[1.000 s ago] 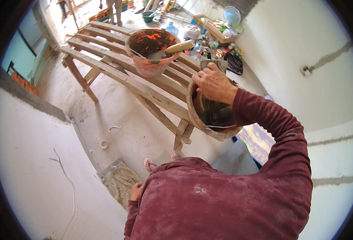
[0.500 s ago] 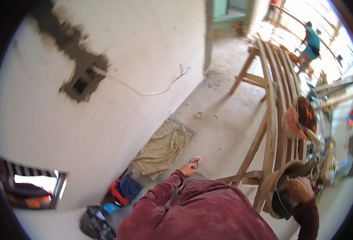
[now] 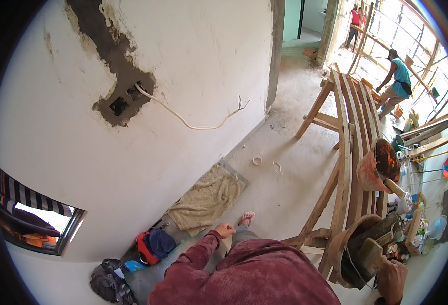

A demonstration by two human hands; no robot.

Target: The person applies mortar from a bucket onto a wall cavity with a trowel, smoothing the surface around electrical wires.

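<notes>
My left hand (image 3: 225, 230) is held over the front of my body, its fingers curled together. What it holds, if anything, I cannot make out. My right hand (image 3: 392, 277) is low at the right, by the rim of a mortar-stained bucket (image 3: 340, 249) with a thin wire handle. Its fingers are closed at the end of a flat wooden piece (image 3: 370, 254), which tilts over the bucket's mouth. Behind that, a longer greyish board (image 3: 386, 230) sticks out of the bucket.
A bench of long planks (image 3: 345, 132) runs away on the right, with a reddish bucket (image 3: 371, 168) beside it. From the white wall's cut box hangs a cable (image 3: 183, 122). A sack cloth (image 3: 211, 195) and bags (image 3: 155, 244) lie along the wall. A person in blue (image 3: 401, 79) bends far off.
My right hand has moved down and back from the bucket's mouth, and the wooden piece now shows. My left hand has shifted slightly left. The view has steadied and turned a little.
</notes>
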